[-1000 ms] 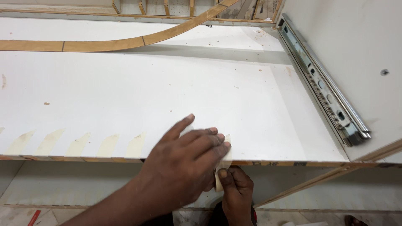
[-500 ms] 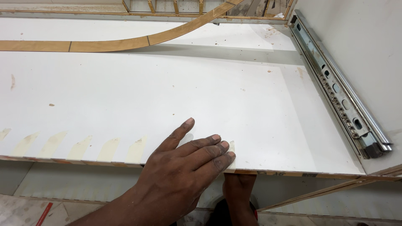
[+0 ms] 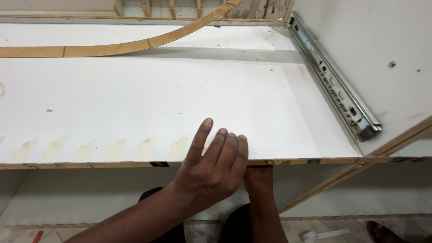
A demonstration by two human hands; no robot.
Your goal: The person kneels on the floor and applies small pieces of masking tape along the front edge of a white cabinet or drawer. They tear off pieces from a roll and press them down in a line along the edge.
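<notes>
The right hand (image 3: 258,177) is largely hidden below the front edge of the white panel (image 3: 148,96); only its wrist and the back of the hand are seen, so whether its grip is spread or closed cannot be told. The left hand (image 3: 211,168) is laid flat on the panel's front edge, its fingers (image 3: 225,144) pressed together and extended, nothing being pinched. A row of pale tape strips (image 3: 117,150) is shown along that edge, the nearest strip partly covered by the fingers. A metal drawer slide (image 3: 335,85) is fixed on the upright side board (image 3: 382,40), and a curved wooden strip (image 3: 135,45) is cut off at the upper left.
</notes>
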